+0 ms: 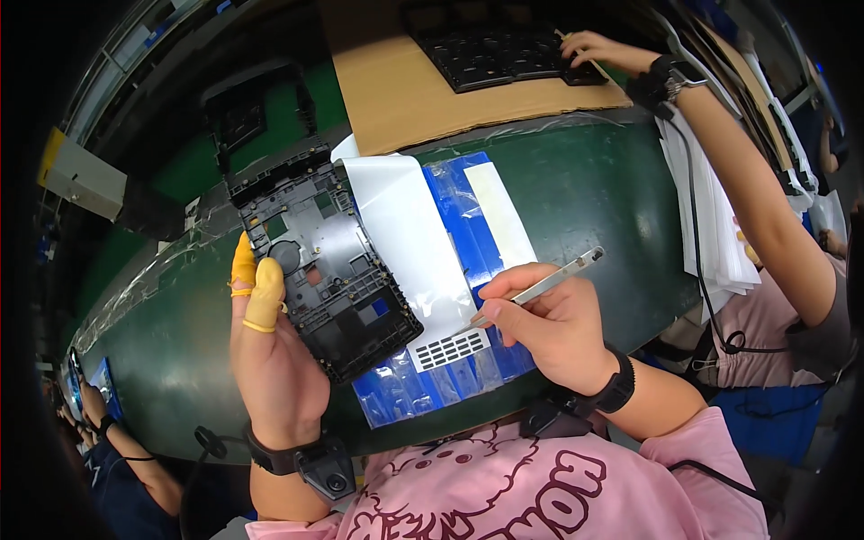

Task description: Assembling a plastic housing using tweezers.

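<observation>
My left hand (281, 382) holds up a black plastic housing (346, 310) by its left edge. Yellow finger cots (263, 301) cover its thumb and a finger. The housing has ribs, small bosses and cut-outs, and tilts over the worktop. Silver tweezers (558, 277) are pinched in my right hand (562, 333). Their tips point down at a white label sheet (391, 193) near its rows of small black rectangular pads (450, 349); whether they touch a pad I cannot tell. The sheet lies on a blue plastic-covered board (400, 405), its far end curling up.
Beyond the board, brown cardboard (387, 103) carries black moulded parts (504, 58), where a co-worker's hand (598, 47) reaches in. Another black frame (261, 126) is at far left. White papers (711, 216) hang at the right end of the green worktop (621, 207). Another person's arm (135, 454) shows lower left.
</observation>
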A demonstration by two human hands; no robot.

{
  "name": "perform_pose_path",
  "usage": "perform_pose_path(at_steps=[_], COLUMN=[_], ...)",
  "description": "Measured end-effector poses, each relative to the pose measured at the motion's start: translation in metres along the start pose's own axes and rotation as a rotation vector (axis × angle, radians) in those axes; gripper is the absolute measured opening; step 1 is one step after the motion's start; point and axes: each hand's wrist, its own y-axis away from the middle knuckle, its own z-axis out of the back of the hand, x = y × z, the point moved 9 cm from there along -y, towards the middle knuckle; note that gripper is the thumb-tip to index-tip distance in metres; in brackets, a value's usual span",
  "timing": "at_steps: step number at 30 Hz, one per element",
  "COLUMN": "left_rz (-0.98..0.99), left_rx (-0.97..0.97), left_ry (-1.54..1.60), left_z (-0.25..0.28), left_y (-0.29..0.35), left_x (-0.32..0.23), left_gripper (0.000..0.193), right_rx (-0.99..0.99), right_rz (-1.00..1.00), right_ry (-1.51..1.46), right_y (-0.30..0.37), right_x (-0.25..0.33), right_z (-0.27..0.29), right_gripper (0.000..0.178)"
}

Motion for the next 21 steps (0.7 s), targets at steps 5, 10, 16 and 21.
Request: perform_pose_path(at_steps=[5,10,16,21], left_rz=[0.025,0.044,0.284,0.274], left_rx=[0.006,0.058,0.142,0.141], left_ry=[0.013,0.012,0.121,0.132], left_z=[-0.001,-0.013,-0.029,-0.029], left_y=[0.000,0.002,0.025,0.023], left_x=[0.005,0.013,0.045,0.042], left_gripper=[0.036,0.036,0.040,0.041], right_rx=[0.004,0.057,0.173,0.177], right_rz=[0.007,0.044,0.184,0.089], right_ry=[-0.047,-0.234,-0.312,-0.357], right_y=[-0.001,-0.006,-0.015,-0.013], right_x=[0.001,0.016,0.052,0.023], right_z=[-0.001,0.005,-0.028,-0.034], right_gripper=[0.011,0.013,0.019,0.019])
